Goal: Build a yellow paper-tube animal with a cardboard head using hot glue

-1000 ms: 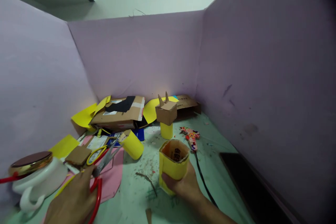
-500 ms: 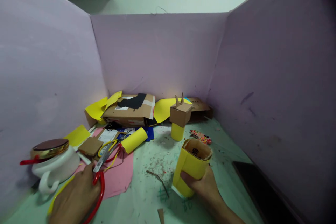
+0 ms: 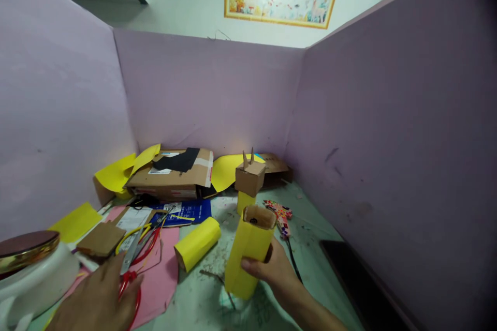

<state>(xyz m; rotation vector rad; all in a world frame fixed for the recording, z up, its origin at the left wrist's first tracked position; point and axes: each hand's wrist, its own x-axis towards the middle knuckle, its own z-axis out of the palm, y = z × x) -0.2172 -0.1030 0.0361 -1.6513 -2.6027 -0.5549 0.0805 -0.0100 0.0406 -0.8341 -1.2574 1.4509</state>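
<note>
My right hand (image 3: 267, 266) is wrapped around a yellow-covered cardboard tube (image 3: 243, 264), upright with a slight tilt, its brown open end facing up. At the lower left, my left hand (image 3: 97, 297) has its thumb and fingers apart at the red handles of scissors (image 3: 132, 253), whose blades point away over pink paper (image 3: 166, 279). Between the hands lies a second yellow tube (image 3: 198, 243) on its side. Behind the held tube stands a small cardboard box head (image 3: 249, 178) with two pointed ears, on a yellow base partly hidden.
A white cup (image 3: 42, 279) with a gold-rimmed lid stands at far left. Cardboard boxes (image 3: 171, 181) and yellow sheets (image 3: 229, 169) line the back. A flower-patterned tool (image 3: 279, 214) with a black cord and a dark flat panel (image 3: 357, 282) lie right. Purple walls surround the table.
The view has swung right and up. The held tube has tipped more upright. The lying yellow tube now rests nearer, off the scissors. My left hand's fingers have loosened at the red handles.
</note>
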